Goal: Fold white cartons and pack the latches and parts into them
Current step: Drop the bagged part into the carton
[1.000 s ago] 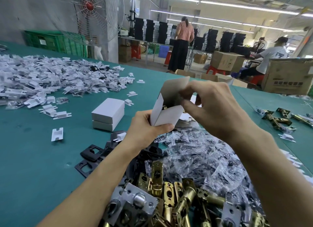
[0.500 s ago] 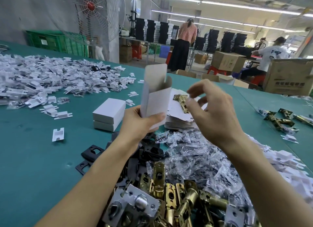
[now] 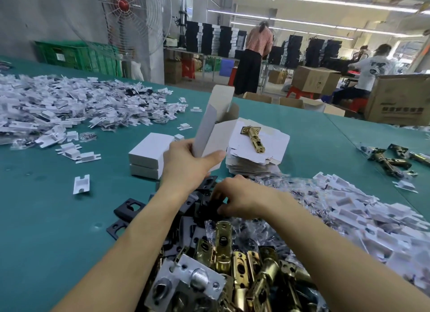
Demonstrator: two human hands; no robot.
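Note:
My left hand [image 3: 189, 162] grips a folded white carton [image 3: 215, 125], held upright with its top flap open. Lower down, my right hand [image 3: 242, 200] reaches into a pile of black strike plates [image 3: 126, 209], fingers curled on a black part [image 3: 209, 208]. Brass latches [image 3: 235, 260] lie heaped at the near edge. A stack of flat carton blanks [image 3: 270, 146] sits behind the carton with one brass latch [image 3: 253, 138] on top. Two closed white cartons [image 3: 150, 156] are stacked to the left.
Small clear bags of screws [image 3: 290, 195] and white plastic inserts [image 3: 363, 209] spread to the right. A big heap of white inserts [image 3: 58, 106] covers the far left of the green table [image 3: 46, 218]. More brass latches [image 3: 391, 160] lie far right. People work in the background.
My right hand has dropped from beside the carton's open top down into the pile of black plates. The left hand keeps holding the carton, now a little lower.

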